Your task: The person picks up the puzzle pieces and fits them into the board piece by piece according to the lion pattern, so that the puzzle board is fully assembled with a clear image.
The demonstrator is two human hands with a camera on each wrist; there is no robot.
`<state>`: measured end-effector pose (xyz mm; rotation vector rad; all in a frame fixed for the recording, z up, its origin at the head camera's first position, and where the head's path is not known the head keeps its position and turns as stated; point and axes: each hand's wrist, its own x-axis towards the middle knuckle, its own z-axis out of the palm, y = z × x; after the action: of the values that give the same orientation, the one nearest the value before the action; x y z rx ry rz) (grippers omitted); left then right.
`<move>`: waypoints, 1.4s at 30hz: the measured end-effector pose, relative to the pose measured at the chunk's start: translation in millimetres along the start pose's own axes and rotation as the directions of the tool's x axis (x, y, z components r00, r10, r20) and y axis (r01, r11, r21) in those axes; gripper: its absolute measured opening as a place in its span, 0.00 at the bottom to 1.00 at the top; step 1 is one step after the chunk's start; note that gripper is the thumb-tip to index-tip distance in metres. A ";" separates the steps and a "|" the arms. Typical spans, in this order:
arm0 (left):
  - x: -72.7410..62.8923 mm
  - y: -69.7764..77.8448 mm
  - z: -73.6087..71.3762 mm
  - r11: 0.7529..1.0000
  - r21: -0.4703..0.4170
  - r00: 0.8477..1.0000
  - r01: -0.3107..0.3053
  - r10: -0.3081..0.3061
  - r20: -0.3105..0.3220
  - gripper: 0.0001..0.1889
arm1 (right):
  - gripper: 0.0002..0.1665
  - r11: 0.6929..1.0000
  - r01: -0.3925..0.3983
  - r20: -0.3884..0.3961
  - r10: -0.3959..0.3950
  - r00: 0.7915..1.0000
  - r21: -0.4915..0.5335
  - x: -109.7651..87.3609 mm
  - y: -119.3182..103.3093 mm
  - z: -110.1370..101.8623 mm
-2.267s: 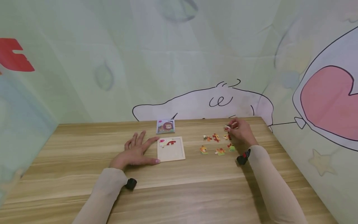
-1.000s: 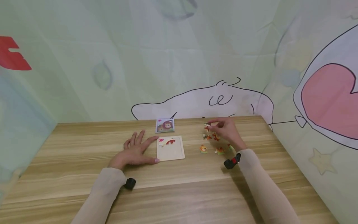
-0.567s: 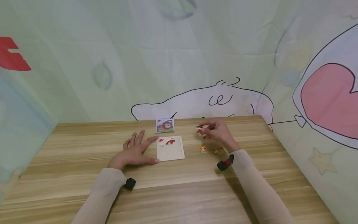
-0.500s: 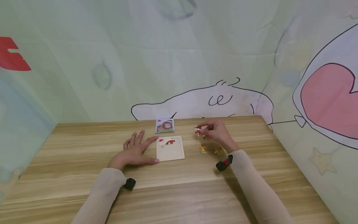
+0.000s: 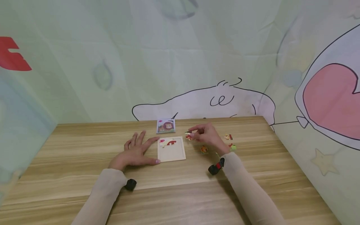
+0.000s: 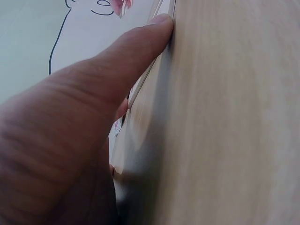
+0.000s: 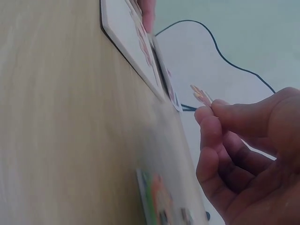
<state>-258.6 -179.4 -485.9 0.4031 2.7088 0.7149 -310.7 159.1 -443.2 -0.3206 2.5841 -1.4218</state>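
A square wooden puzzle tray [image 5: 172, 154] lies on the table, with joined pieces [image 5: 168, 142] in its upper left part. My left hand [image 5: 136, 155] has its fingers spread, its thumb and index finger touching the tray's left edge. In the left wrist view the thumb [image 6: 126, 54] lies straight against the tray's side. Between thumb and fingertips my right hand [image 5: 207, 136] pinches a red and white puzzle piece [image 5: 188, 135], held above the table just right of the tray. The right wrist view shows this puzzle piece [image 7: 201, 95] nearly edge-on.
Behind the tray lies a picture card [image 5: 166, 126] with a lion. Loose puzzle pieces lie to the right: an orange piece [image 5: 204, 149], a red and white piece [image 5: 228, 137] and a green piece [image 5: 232, 147]. Others are hidden beneath my right hand. A printed curtain [image 5: 180, 62] stands behind the table.
My right hand has carried the pinched piece leftward from the far right, over the loose pieces, to beside the tray. My left hand stays at the tray's edge.
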 end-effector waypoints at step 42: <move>-0.6 2.5 -0.6 1.000 -0.010 1.000 0.012 -0.012 0.003 0.59 | 0.10 0.995 -0.097 0.081 0.094 0.992 0.029 10.4 -11.9 44.7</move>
<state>-257.8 -177.8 -484.0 0.3850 2.7014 0.7234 -308.1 113.9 -457.3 -0.2406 2.4752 -1.3885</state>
